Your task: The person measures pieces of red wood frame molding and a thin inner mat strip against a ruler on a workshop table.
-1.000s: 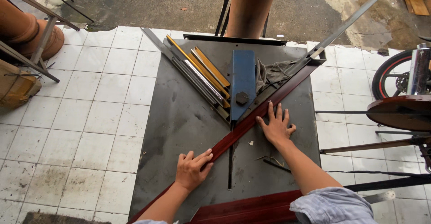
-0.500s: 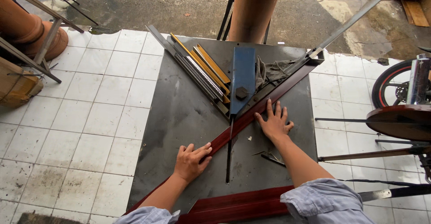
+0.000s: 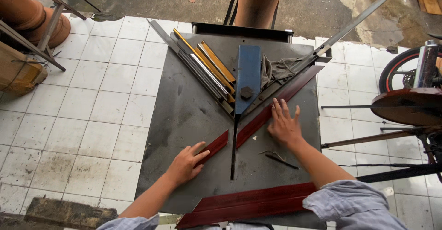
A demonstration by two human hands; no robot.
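A dark metal saw table (image 3: 189, 115) has a blade slot (image 3: 234, 151) down its middle and a blue blade guard (image 3: 247, 75) behind it. A dark red moulding strip lies diagonally across the slot, now in two parts. My left hand (image 3: 185, 164) rests on the short cut-off piece (image 3: 216, 145) left of the slot. My right hand (image 3: 284, 126) lies flat, fingers spread, on the long piece (image 3: 276, 106) that runs up along the right angled fence (image 3: 317, 52).
Several gold and silver moulding strips (image 3: 207, 69) lie against the left fence. More dark red strips (image 3: 251, 202) sit at the table's near edge. A grey rag (image 3: 276, 69) lies by the guard. White floor tiles (image 3: 83, 105) lie left; a wheel (image 3: 405, 69) and metal stand are right.
The moulding strip was one length across the slot; now it is in two pieces. My left hand has drawn the short piece slightly toward me and away from the slot.
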